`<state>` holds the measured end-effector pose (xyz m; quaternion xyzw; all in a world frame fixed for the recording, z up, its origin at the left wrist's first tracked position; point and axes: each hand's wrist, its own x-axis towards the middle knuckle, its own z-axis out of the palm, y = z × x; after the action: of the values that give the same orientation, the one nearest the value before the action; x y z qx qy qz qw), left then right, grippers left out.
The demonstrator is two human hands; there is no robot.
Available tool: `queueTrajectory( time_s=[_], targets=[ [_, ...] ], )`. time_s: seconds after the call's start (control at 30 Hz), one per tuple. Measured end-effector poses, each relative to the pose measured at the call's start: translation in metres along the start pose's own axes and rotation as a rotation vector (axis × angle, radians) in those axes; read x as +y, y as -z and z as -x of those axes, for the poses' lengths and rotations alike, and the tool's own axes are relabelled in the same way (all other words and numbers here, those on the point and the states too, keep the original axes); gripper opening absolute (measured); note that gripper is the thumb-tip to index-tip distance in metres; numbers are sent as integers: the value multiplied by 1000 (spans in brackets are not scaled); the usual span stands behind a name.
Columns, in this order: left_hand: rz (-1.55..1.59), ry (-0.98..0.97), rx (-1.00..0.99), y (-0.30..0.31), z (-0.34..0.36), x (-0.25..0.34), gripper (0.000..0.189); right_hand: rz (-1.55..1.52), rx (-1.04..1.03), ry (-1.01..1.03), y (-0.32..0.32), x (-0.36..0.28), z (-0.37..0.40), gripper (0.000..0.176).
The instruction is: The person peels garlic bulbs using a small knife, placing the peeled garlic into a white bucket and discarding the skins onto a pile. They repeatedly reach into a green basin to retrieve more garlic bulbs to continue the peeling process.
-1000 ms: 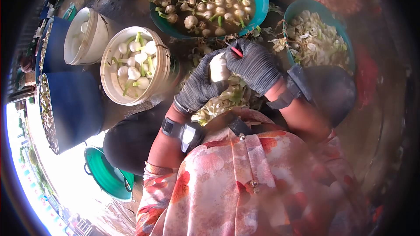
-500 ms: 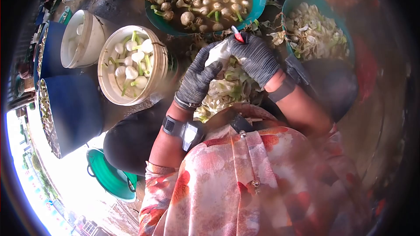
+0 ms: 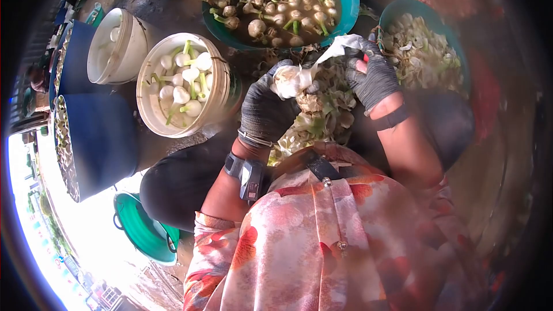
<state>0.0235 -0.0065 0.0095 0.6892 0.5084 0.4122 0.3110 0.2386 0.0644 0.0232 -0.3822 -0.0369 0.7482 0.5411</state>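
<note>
- Gripping a white bulb (image 3: 286,82) near the centre of the frame in the left hand (image 3: 266,106), with the fingers curled around it.
- Pinching a strip of white skin (image 3: 341,48) in the right hand (image 3: 371,75), with the fingers closed, and stretching it between that hand and the upper right side of the bulb.
- Holding a red-handled tool (image 3: 365,57) in the right hand too, mostly hiding it behind the fingers.
- Wearing dark ribbed gloves (image 3: 262,118) on both hands, and a floral garment (image 3: 288,253) filling the lower middle of the frame.
- Sitting above a heap of pale and greenish peelings (image 3: 331,118), just below and to the right of the bulb.
- Facing a round teal tub (image 3: 349,8) at top centre, full of brownish water and bulbs, including some with green stalks.
- Having a teal basin (image 3: 398,7) of more peelings at upper right, near the right hand.
- Having a white bucket (image 3: 220,83) of clean, green-stemmed bulbs at left of centre, just beside a second white bucket (image 3: 128,43) at upper left.
- Having a blue barrel (image 3: 106,129) at the left, above a green tub (image 3: 129,213) at lower left.
</note>
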Motion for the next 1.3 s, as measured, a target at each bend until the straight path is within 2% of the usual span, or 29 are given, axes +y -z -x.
queueTrajectory(
  time_s=[0.03, 0.07, 0.17, 0.2, 0.27, 0.33, 0.37, 0.43, 0.47, 0.5, 0.53, 0.57, 0.6, 0.63, 0.67, 0.7, 0.73, 0.8, 0.9, 0.97, 1.0, 1.03, 1.1, 1.13, 1.17, 1.2, 1.23, 1.3],
  targets=[
    [-2, -2, 3, -2, 0, 1, 29, -24, -2, 0, -1, -5, 2, 6],
    [495, 221, 87, -6, 1, 4, 27, 40, 22, 11, -7, -12, 6, 6],
    [1216, 502, 198, -8, 2, 11, 34, 67, 27, 46, -5, -12, 4, 14],
    [1255, 460, 175, -6, 1, 11, 35, 115, 80, 33, -6, -12, 7, 22],
    [1294, 416, 149, -2, 1, 11, 37, 346, 5, 24, -8, -5, 11, 28],
    [1585, 394, 63, 1, 2, 12, 37, 592, -18, 22, -23, 6, 28, 33],
    [1586, 391, 60, 1, 4, 7, 37, 763, -158, 17, -13, 6, 23, 28],
    [1466, 473, -11, 2, 7, -3, 36, 1352, -443, 643, -4, 21, 20, 26],
    [1120, 419, 53, -2, 9, -1, 35, 1500, -514, 739, -5, 26, 23, 28],
    [762, 404, 119, -6, 12, 1, 36, 1527, -560, 723, -7, 34, 27, 30],
    [685, 377, 132, -5, 13, 4, 40, 1542, -590, 693, -11, 42, 33, 34],
    [566, 307, 167, -6, 14, 7, 43, 1175, -534, 340, -21, 50, 42, 38],
    [442, 242, 208, -7, 14, 10, 45, 1176, -541, 341, -21, 59, 46, 38],
    [440, 242, 216, -5, 15, 14, 45, 1122, -512, 434, -21, 68, 50, 43],
    [295, 161, 216, -2, 16, 18, 41, 1066, -484, 526, -19, 73, 55, 49],
    [148, 78, 218, 1, 17, 22, 37, 1066, -495, 526, -18, 73, 59, 49],
    [309, 233, 256, 8, 17, 36, 38, 1105, -510, 545, -24, 69, 67, 51],
    [386, 236, 270, 12, 26, 31, 37, 1151, -545, 567, -31, 66, 73, 53],
    [-331, 84, 266, 25, 35, 41, 42, 1095, -715, 548, -42, 62, 76, 51],
    [912, 468, 363, 28, 34, 34, 56, 1158, -744, 691, -51, 60, 84, 52],
    [1031, 388, 413, 22, 32, 32, 65, 1142, -752, 663, -52, 61, 83, 56],
    [1033, 382, 424, 29, 33, 35, 65, 1147, -765, 662, -56, 62, 84, 56],
    [1033, 425, 174, 40, 40, 42, 65, 1266, -815, 848, -60, 64, 85, 59],
    [695, 487, 234, 45, 47, 51, 61, 1316, -831, 858, -60, 65, 84, 60],
    [589, 341, 150, 45, 47, 49, 60, 1330, -826, 853, -59, 67, 82, 60],
    [371, 88, 172, 42, 45, 33, 53, 1342, -806, 818, -58, 70, 81, 58],
    [54, -37, 134, 40, 45, 19, 48, 1355, -785, 785, -56, 72, 80, 57],
    [-626, -296, 198, 36, 43, -8, 48, 1358, -716, 799, -55, 74, 79, 51]
  ],
)
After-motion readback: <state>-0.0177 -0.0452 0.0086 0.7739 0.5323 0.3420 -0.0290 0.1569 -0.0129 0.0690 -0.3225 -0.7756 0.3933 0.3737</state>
